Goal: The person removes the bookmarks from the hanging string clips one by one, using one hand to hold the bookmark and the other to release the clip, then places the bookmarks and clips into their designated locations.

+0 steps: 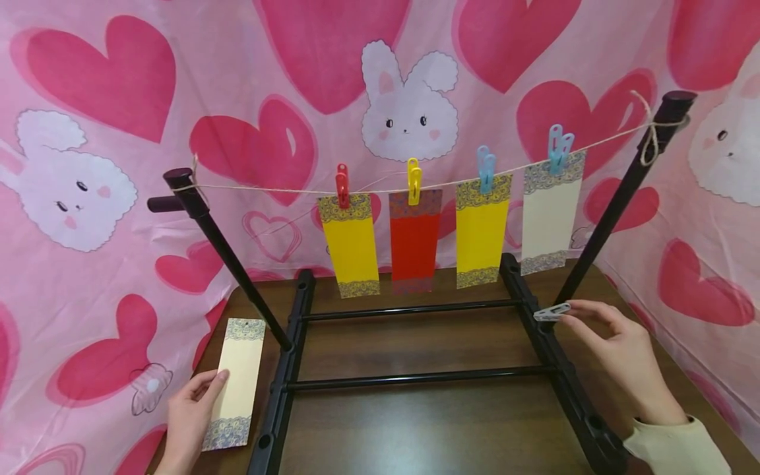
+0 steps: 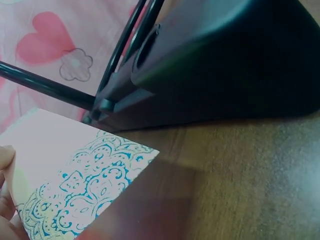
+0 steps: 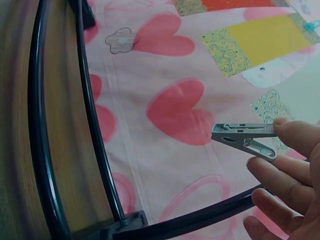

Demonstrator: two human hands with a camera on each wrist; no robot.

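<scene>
In the head view, my left hand (image 1: 191, 412) pinches the edge of a cream paper card (image 1: 240, 369) with patterned bands at both ends and a small hole near its top. The left wrist view shows the card's patterned end (image 2: 92, 182) above the wooden table. On the right, my right hand (image 1: 623, 349) holds a grey clothespin (image 1: 552, 312) between thumb and fingers. Seen from the right wrist, the clothespin (image 3: 245, 137) has its handle ends between thumb and finger, its tip pointing away from the hand.
A string (image 1: 267, 189) runs between two black posts (image 1: 237, 277) of a black frame. From it hang a yellow card (image 1: 351, 247), a red card (image 1: 413, 244), another yellow card (image 1: 483, 234) and a white card (image 1: 549, 214), clipped by red, yellow and blue clothespins. Pink cloth surrounds the table.
</scene>
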